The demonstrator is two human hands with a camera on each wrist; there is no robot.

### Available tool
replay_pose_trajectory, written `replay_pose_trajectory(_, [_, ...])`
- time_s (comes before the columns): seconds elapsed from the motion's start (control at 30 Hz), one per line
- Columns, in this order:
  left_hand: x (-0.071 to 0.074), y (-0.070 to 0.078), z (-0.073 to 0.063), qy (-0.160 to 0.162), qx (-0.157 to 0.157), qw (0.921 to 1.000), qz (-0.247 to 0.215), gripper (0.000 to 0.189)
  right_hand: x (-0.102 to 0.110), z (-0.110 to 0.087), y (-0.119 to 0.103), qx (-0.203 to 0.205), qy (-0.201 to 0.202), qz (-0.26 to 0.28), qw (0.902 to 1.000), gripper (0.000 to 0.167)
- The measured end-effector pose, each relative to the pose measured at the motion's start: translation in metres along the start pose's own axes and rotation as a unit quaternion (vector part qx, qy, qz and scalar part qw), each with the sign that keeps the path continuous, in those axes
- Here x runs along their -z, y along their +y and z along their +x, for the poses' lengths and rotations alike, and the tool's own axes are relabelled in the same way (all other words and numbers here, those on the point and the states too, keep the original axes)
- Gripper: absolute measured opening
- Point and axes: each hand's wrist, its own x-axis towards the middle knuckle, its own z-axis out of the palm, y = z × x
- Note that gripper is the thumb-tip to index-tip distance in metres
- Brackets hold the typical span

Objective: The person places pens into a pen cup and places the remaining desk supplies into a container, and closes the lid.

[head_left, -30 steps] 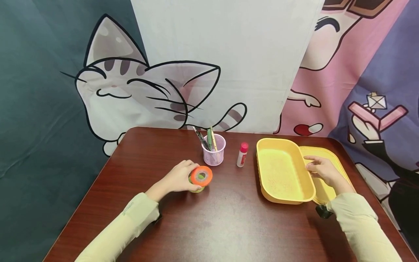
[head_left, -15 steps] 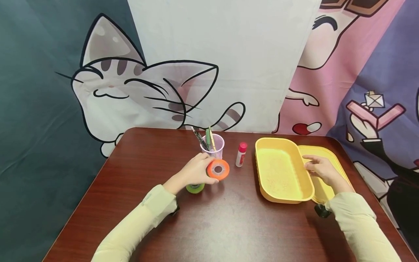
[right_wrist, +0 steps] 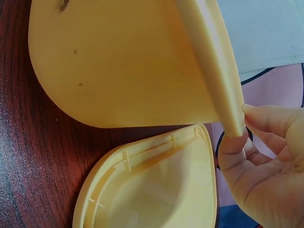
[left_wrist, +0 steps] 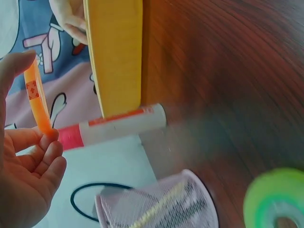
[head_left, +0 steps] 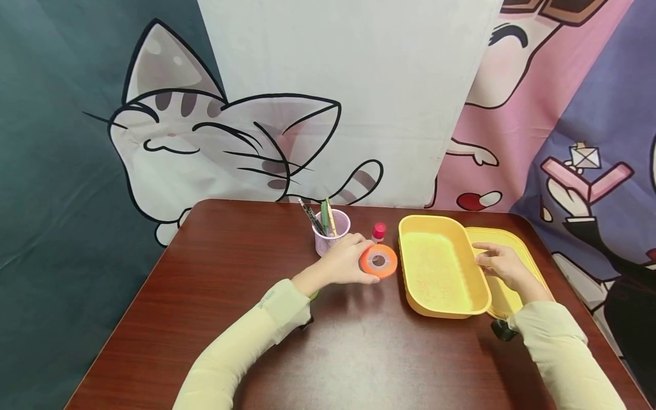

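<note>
My left hand (head_left: 345,262) pinches an orange roll of tape (head_left: 378,261) by its edges, held up off the table. In the left wrist view the orange tape (left_wrist: 38,99) stands edge-on between thumb and fingers. Just left of the yellow box (head_left: 443,273), the tape partly covers a red-capped glue stick (head_left: 378,230). At the box's right side, my right hand (head_left: 504,270) pinches the rim between thumb and finger, as the right wrist view of the box (right_wrist: 128,66) shows. A green roll of tape (left_wrist: 270,199) lies on the table, mostly hidden behind my left wrist in the head view.
A lilac mesh cup (head_left: 323,244) with several pens stands behind my left hand. The yellow lid (head_left: 525,253) lies right of the box, partly under my right hand. A printed cloth hangs behind the table's back edge.
My left hand has lifted the orange tape off the green roll and carried it right, close to the box's left side. The green tape stays behind. My right hand keeps its place on the rim.
</note>
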Motion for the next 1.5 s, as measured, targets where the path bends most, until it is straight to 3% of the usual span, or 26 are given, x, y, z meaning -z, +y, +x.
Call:
replay_pose_trajectory(0.23, [-0.011, 0.018, 0.018, -0.008, 0.0, 1.0, 0.003, 0.068, 0.0, -0.002, -0.001, 0.004, 0.005, 0.013, 0.9999, 0.049])
replay_pose_trajectory(0.5, [-0.036, 0.032, 0.037, 0.0, -0.004, 0.9998, 0.02, 0.063, 0.0, -0.002, -0.003, 0.003, 0.006, 0.004, 1.0, 0.053])
replay_pose_trajectory(0.83, [-0.058, 0.047, 0.062, -0.052, 0.01, 0.9983, 0.027, 0.064, -0.001, -0.001, -0.002, 0.0, 0.006, 0.0, 1.0, 0.053])
replay_pose_trajectory(1.0, [-0.066, 0.053, 0.072, -0.08, 0.011, 0.9948, 0.062, 0.064, 0.0, 0.0, -0.002, -0.001, 0.006, 0.001, 1.0, 0.053])
replay_pose_trajectory(1.23, [-0.075, 0.062, 0.082, -0.108, -0.006, 0.9882, 0.109, 0.062, -0.001, -0.001, -0.003, 0.0, 0.007, -0.003, 1.0, 0.054])
replay_pose_trajectory(1.5, [-0.083, 0.069, 0.086, -0.148, -0.028, 0.9798, 0.132, 0.066, -0.001, -0.001, -0.002, -0.001, 0.011, 0.0, 0.9999, 0.053])
